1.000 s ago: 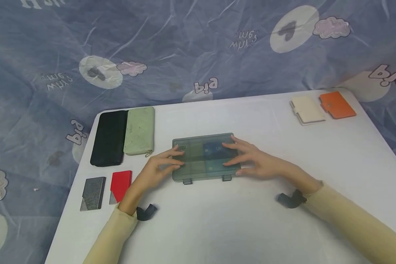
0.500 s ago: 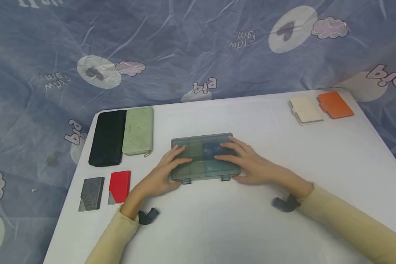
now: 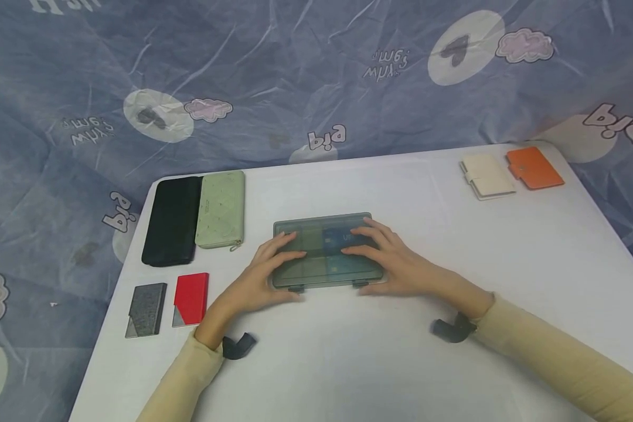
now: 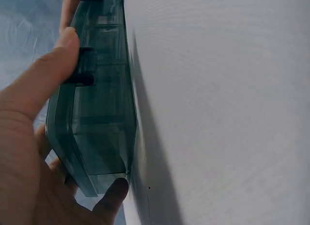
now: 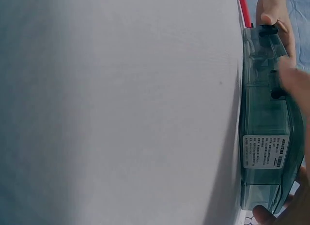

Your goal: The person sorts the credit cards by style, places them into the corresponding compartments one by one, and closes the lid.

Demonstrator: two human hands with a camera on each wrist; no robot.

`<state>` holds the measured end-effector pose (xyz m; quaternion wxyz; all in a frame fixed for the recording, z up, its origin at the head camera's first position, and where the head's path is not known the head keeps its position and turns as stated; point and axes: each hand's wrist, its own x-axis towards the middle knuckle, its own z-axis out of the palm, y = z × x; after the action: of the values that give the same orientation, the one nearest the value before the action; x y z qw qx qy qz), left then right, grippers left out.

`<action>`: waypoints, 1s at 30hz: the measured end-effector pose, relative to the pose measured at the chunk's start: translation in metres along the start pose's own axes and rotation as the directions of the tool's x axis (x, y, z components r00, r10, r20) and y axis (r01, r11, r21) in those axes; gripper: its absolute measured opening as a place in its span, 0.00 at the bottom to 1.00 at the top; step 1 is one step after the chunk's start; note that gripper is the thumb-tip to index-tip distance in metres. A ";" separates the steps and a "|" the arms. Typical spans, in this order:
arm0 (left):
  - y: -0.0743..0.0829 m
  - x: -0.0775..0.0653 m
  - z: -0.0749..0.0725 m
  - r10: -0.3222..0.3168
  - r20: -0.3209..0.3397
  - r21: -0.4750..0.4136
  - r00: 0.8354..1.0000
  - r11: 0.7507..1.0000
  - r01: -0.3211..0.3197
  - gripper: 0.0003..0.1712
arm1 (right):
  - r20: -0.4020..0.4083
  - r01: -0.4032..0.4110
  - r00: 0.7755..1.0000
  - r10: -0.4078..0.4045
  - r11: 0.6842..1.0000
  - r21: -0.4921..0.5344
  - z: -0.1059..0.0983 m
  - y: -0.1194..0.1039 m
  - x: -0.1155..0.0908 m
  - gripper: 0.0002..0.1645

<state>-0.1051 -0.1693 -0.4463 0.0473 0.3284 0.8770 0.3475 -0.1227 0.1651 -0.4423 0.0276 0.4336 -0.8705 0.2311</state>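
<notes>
A translucent green plastic storage case [image 3: 316, 266] lies flat on the white table, its lid down. Blue and pale cards show dimly through the lid. My left hand [image 3: 255, 281] holds the case's left end, fingertips on the lid and thumb at the front latch [image 4: 80, 79]. In the left wrist view a finger also touches the case's end wall. My right hand [image 3: 403, 266] holds the other end, fingers spread over the lid, its thumb at the right front latch [image 5: 277, 93]. A white printed label [image 5: 265, 151] shows on the case's front side in the right wrist view.
At the left lie a black wallet [image 3: 172, 220], a light green zip wallet [image 3: 221, 209], a grey card holder [image 3: 146, 309] and a red card holder [image 3: 191, 298]. A cream card wallet [image 3: 487, 176] and an orange one [image 3: 535, 168] lie far right. Patterned cloth [image 3: 274, 76] hangs behind.
Both hands have shifted further over the case, and their thumbs have moved inward along its front edge to the latches. The case stays in place.
</notes>
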 end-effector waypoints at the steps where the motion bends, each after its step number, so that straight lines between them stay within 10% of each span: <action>1: 0.000 0.000 0.000 -0.001 -0.002 -0.005 1.000 1.000 0.001 0.43 | -0.003 -0.002 1.000 0.002 1.000 0.005 0.000 0.000 0.000 0.45; 16: 0.009 -0.003 -0.001 -0.006 -0.127 0.078 0.992 0.997 0.016 0.43 | 0.000 -0.049 0.999 0.049 0.998 0.032 -0.004 -0.008 0.000 0.37; 30: 0.008 -0.003 0.003 -0.052 -0.107 -0.023 0.993 0.998 0.050 0.44 | -0.001 -0.077 0.997 0.077 0.997 -0.014 -0.004 -0.007 -0.001 0.37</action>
<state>-0.0978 -0.1646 -0.4440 0.0122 0.2860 0.8829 0.3721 -0.1170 0.1641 -0.4361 0.0221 0.3994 -0.8882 0.2260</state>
